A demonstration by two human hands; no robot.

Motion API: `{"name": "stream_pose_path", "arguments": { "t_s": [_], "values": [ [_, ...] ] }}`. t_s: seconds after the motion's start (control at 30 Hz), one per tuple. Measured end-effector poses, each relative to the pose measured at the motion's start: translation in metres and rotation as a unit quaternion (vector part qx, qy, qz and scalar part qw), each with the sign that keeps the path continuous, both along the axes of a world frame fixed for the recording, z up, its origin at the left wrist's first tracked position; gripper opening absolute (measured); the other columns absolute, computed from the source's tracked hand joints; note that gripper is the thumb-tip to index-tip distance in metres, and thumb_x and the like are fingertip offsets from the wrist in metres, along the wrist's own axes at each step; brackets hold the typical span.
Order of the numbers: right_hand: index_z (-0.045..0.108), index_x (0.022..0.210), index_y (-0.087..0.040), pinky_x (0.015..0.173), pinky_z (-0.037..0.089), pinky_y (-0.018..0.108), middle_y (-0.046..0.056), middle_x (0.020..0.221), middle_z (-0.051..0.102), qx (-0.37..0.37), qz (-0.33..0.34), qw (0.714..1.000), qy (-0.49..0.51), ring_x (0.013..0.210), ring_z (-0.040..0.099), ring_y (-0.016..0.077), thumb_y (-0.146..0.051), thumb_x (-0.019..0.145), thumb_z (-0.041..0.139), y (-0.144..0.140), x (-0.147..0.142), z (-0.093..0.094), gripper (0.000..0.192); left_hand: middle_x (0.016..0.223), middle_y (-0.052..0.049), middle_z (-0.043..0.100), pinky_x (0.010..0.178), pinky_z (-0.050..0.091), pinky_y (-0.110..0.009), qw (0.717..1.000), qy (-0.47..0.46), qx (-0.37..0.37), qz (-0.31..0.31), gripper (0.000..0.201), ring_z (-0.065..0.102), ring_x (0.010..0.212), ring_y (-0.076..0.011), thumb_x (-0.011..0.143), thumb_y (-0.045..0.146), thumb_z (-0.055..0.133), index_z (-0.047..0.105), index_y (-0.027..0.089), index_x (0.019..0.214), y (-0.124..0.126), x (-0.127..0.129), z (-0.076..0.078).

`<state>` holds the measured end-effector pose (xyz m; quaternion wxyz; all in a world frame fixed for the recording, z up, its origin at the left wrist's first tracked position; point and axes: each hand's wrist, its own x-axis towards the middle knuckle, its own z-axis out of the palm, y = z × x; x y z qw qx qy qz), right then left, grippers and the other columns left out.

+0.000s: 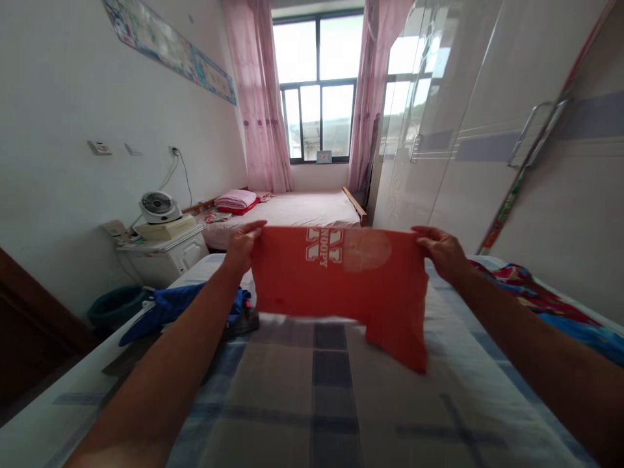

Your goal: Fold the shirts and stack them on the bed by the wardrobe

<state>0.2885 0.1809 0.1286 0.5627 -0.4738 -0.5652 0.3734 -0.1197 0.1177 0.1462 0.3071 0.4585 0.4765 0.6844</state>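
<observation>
- An orange cotton T-shirt with white upside-down lettering hung stretched in the air above the bed, held by its top edge at both corners; one lower corner drooped down on the right.
- The left hand was closed on the shirt's upper left corner, fingers curled over the cloth.
- The right hand was closed on the upper right corner in the same way, both arms stretched forward and well apart.
- Under the shirt lay a bed with a grey-and-blue checked sheet.
- A crumpled blue garment lay on the left edge of that bed, just beside the left forearm.
- A bright red-and-blue patterned cloth lay along the bed's right side.
- Left of the bed stood a white nightstand carrying a small white fan.
- Farther off was a second bed with a pink sheet, with folded pink bedding on it, under a window with pink curtains.
- A glossy white wardrobe filled the right wall.
</observation>
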Motion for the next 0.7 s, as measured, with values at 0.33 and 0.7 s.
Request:
{"name": "stream_pose_path", "arguments": {
  "t_s": [0.33, 0.7],
  "values": [
    [0.063, 0.099, -0.022, 0.07, 0.049, 0.033, 0.001, 0.08, 0.068, -0.007, 0.081, 0.996, -0.032, 0.067, 0.06, 0.015, -0.026, 0.063, 0.065, -0.028, 0.037, -0.01, 0.036, 0.092, -0.002, 0.068, 0.069, 0.046, -0.025, 0.997, 0.033, -0.01, -0.071, 0.043, 0.057, 0.072, -0.0117, 0.062, 0.01, 0.063, 0.065, 0.012, 0.106, -0.039, -0.003, -0.007],
    [0.057, 0.119, -0.024, 0.098, 0.039, 0.039, 0.006, 0.122, 0.058, -0.068, -0.002, 0.976, -0.208, 0.114, 0.052, 0.0271, -0.048, 0.071, 0.06, -0.089, 0.036, -0.12, 0.055, 0.101, -0.009, 0.069, 0.08, 0.046, -0.029, 0.969, 0.095, -0.219, -0.064, 0.064, 0.06, 0.096, -0.0234, 0.059, 0.043, 0.071, 0.062, 0.012, 0.114, -0.095, 0.013, -0.124]
  ]
}}
